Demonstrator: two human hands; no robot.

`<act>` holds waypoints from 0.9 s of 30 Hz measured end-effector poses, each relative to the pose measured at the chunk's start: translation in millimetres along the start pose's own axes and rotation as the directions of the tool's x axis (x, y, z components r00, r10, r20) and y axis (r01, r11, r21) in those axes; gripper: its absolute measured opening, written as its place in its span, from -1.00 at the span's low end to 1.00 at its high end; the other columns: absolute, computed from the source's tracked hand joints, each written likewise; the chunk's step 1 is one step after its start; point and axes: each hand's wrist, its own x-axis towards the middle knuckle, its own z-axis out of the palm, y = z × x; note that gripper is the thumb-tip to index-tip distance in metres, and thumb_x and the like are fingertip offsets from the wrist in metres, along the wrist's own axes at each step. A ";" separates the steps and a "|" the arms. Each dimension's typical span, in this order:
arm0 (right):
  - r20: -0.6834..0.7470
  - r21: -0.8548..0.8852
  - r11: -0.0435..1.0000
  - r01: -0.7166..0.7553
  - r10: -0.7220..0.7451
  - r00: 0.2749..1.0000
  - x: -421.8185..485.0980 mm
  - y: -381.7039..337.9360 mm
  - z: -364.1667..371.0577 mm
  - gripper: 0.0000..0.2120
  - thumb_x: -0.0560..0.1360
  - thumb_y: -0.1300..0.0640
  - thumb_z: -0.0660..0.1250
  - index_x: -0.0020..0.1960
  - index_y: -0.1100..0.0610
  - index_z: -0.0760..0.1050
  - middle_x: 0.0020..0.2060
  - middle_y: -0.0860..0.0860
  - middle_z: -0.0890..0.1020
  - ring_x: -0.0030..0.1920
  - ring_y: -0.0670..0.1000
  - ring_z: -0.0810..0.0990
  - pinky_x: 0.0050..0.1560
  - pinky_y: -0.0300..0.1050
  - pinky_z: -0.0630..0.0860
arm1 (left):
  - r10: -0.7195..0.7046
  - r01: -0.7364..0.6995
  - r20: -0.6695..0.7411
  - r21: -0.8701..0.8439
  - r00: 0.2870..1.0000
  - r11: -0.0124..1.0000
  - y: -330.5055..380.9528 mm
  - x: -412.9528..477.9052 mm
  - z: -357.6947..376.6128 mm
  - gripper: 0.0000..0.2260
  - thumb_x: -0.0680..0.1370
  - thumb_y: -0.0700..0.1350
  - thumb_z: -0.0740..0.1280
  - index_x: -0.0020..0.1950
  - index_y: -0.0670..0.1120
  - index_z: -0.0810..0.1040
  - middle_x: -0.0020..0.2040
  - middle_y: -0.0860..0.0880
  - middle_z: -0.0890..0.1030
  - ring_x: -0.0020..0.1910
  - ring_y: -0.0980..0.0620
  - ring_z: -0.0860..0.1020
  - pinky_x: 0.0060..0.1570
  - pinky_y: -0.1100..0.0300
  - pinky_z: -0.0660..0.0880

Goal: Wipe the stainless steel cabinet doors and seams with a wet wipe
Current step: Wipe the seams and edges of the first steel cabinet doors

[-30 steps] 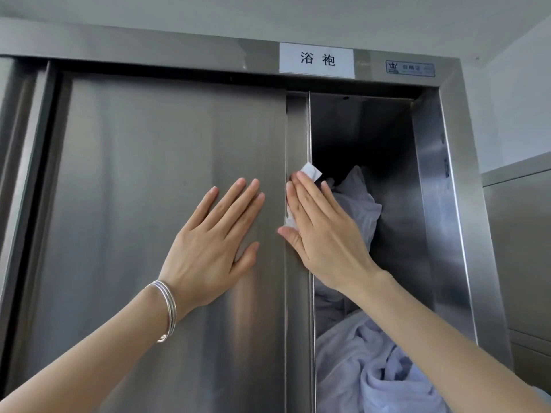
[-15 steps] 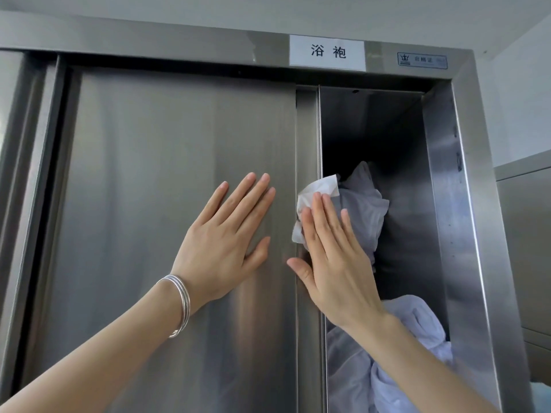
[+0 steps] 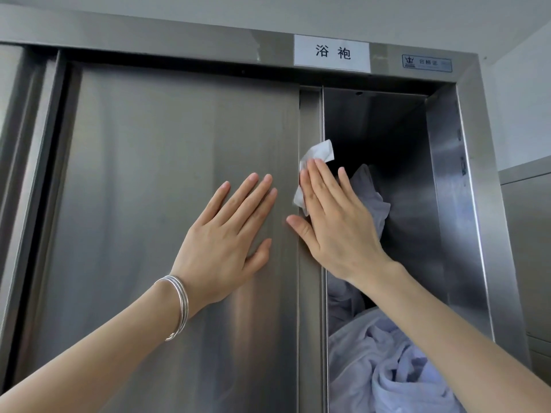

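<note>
A tall stainless steel sliding door fills the left and middle of the head view. My left hand, with silver bangles at the wrist, rests flat on it, fingers straight. A second door's narrow edge strip runs down beside it. My right hand presses a white wet wipe flat against this strip with straight fingers. The wipe sticks out above and to the left of my fingertips.
The cabinet's right half stands open, with a dark interior and a steel side wall. Pale crumpled robes are piled inside, one hanging behind my right hand. A white label sits on the top frame. Another steel cabinet stands at far right.
My right hand has slid up and down the door edge strip with the wipe, which now shows more above the fingers. My left hand has stayed flat on the door.
</note>
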 end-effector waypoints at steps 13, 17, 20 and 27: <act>-0.007 -0.089 0.996 0.017 -0.017 1.000 71.4 33.8 -11.3 -0.23 0.55 -0.22 -0.29 0.49 0.36 0.01 0.48 0.25 0.14 0.50 0.16 0.07 0.51 0.05 -0.03 | -0.138 0.139 0.034 -0.031 0.990 0.990 -0.4 -1.3 -1.5 -0.36 0.54 0.10 0.08 0.51 -0.26 0.19 0.54 -0.17 0.15 0.54 -0.08 0.08 0.51 0.03 0.00; -0.013 -0.035 0.997 -0.067 0.067 0.998 100.2 37.1 -19.9 -0.13 0.47 -0.27 -0.40 0.49 0.36 0.00 0.49 0.23 0.13 0.51 0.12 0.04 0.51 0.02 -0.09 | -0.133 0.134 0.031 -0.027 0.991 0.991 -1.4 -2.5 0.6 -0.37 0.54 0.10 0.08 0.51 -0.26 0.20 0.54 -0.17 0.15 0.54 -0.08 0.08 0.50 0.03 0.01; -0.004 -0.035 0.999 -0.032 0.032 0.999 59.4 18.3 -14.1 -0.16 0.52 -0.28 -0.33 0.49 0.37 0.00 0.49 0.25 0.12 0.51 0.15 0.04 0.51 0.04 -0.05 | -0.134 0.135 0.027 -0.046 0.991 0.990 -0.5 -2.9 -0.1 -0.37 0.55 0.10 0.07 0.51 -0.27 0.19 0.54 -0.18 0.14 0.54 -0.08 0.07 0.51 0.03 -0.01; 0.047 -0.079 0.995 -0.055 0.058 0.997 91.9 36.2 -25.5 -0.27 0.58 -0.20 -0.24 0.49 0.36 0.04 0.48 0.23 0.18 0.49 0.13 0.08 0.50 0.07 -0.08 | -0.110 0.111 0.038 -0.027 0.993 0.993 0.1 -7.8 1.1 -0.37 0.56 0.10 0.06 0.52 -0.27 0.16 0.55 -0.18 0.12 0.55 -0.09 0.06 0.51 -0.01 0.00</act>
